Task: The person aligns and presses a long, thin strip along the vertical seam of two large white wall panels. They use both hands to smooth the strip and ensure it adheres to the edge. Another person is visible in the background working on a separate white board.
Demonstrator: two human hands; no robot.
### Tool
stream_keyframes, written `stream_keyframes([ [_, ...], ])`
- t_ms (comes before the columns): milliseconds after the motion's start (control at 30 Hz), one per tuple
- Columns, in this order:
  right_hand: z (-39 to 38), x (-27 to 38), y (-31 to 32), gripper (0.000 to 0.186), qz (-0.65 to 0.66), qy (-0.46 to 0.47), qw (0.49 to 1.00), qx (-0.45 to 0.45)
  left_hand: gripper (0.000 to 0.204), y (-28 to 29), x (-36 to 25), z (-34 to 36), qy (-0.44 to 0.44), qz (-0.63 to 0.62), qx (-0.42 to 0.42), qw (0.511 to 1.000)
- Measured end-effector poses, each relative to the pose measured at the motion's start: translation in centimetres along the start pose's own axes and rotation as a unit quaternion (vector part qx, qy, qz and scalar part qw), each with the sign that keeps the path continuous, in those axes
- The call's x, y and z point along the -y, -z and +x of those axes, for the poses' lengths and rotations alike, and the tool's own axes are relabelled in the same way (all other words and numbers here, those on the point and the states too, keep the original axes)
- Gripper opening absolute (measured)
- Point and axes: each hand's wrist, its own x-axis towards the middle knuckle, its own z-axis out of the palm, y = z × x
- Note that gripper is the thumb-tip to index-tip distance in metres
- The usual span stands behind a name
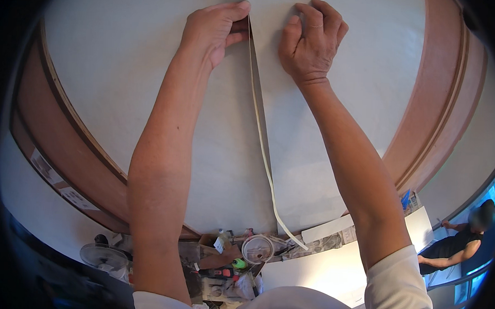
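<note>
My left hand (212, 30) is closed near the top of the seam, its thumb and fingers pinching the upper part of a thin cream strip (258, 119). The strip hangs down along the dark gap, its lower end curling away to the right. Light grey panels lie on both sides of this gap: a left panel (220, 148) and a right panel (308, 140), whose edge seems to stand slightly proud. Against the right panel, my right hand (314, 45) has its fingers bent and apart, with nothing in them. How firmly it touches the surface is hard to see.
Reddish-brown framing (87, 132) borders the panels on both sides. Below are a round white tub (258, 248), a green bottle (239, 263), a red and black tool (221, 273), a fan (103, 256) and a white board (314, 274). Another person (457, 246) is at the far right.
</note>
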Motion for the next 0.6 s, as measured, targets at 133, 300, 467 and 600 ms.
stream_keyframes([
  [133, -0.1, -0.1, 0.2, 0.026, -0.011, 0.004, 1.000, 0.011, 0.040, -0.2, 0.4, -0.1, -0.008, -0.012, -0.013, 1.000],
  [300, 0.1, 0.1, 0.1, 0.026, -0.031, 0.014, 0.999, 0.004, 0.034, -0.7, 0.4, 0.1, -0.009, -0.001, -0.044, 0.999],
  [467, -0.1, -0.3, 0.0, 0.026, -0.017, 0.017, 1.000, 0.014, 0.037, -1.3, 0.9, 0.1, -0.132, 0.092, -0.130, 0.978],
  [600, -0.1, -0.4, 0.2, 0.026, -0.006, 0.014, 1.000, 0.013, 0.033, -3.4, 1.4, -1.2, -0.203, 0.149, -0.194, 0.948],
])
